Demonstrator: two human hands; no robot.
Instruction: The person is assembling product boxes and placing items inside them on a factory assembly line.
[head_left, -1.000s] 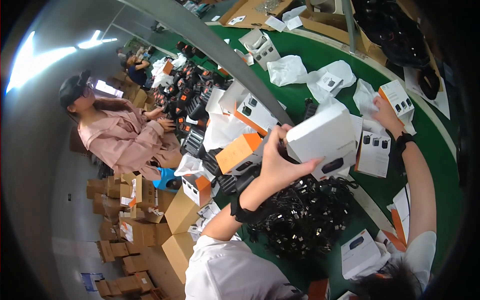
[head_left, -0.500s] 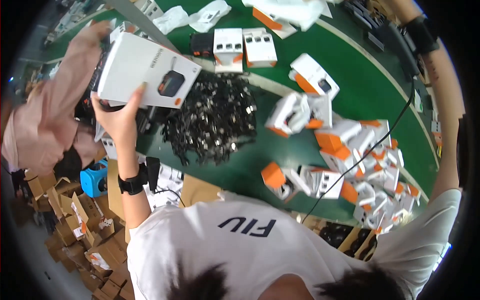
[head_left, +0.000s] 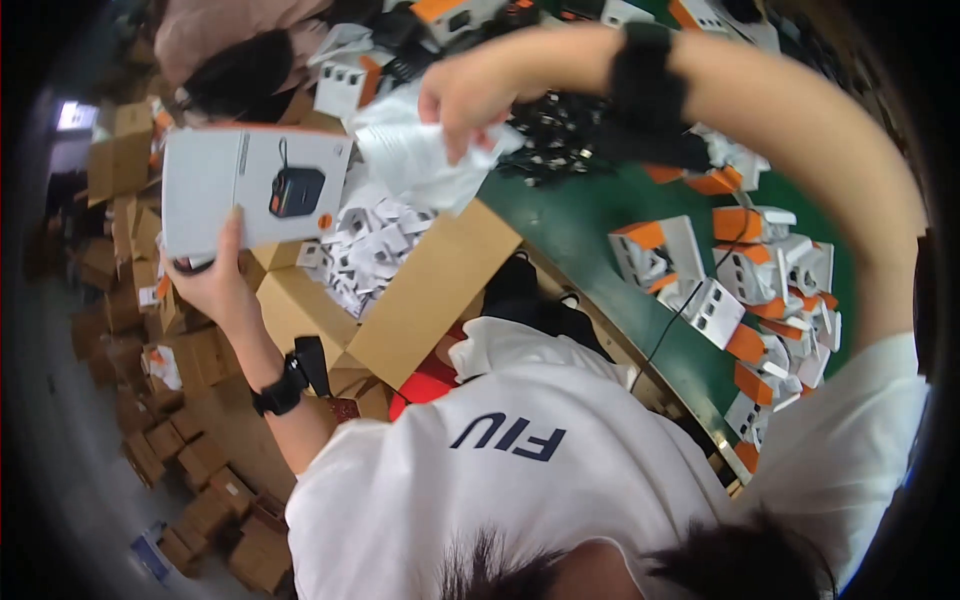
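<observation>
Two hands, both occupied. Your left hand (head_left: pixel 215 280) grips a flat white product box (head_left: pixel 252 188) by its lower edge, fingers wrapped behind it and thumb on the front; the box is held up over an open cardboard carton (head_left: pixel 440 290) and shows a dark device pictured on its face. Your right hand (head_left: pixel 470 100) pinches a crumpled sheet of white paper (head_left: pixel 420 160), fingers closed on its upper edge, the sheet hanging above the same carton. Carton contents: a heap of small white leaflets (head_left: pixel 365 250). Each wrist carries a black band. Green table (head_left: pixel 580 220), to the right: many white-and-orange boxes (head_left: pixel 740 290), some open, and a pile of black cables (head_left: pixel 560 130). Brown cartons (head_left: pixel 200 490) stacked on the floor at left. Another person's dark hair and pink sleeve show at top left.
</observation>
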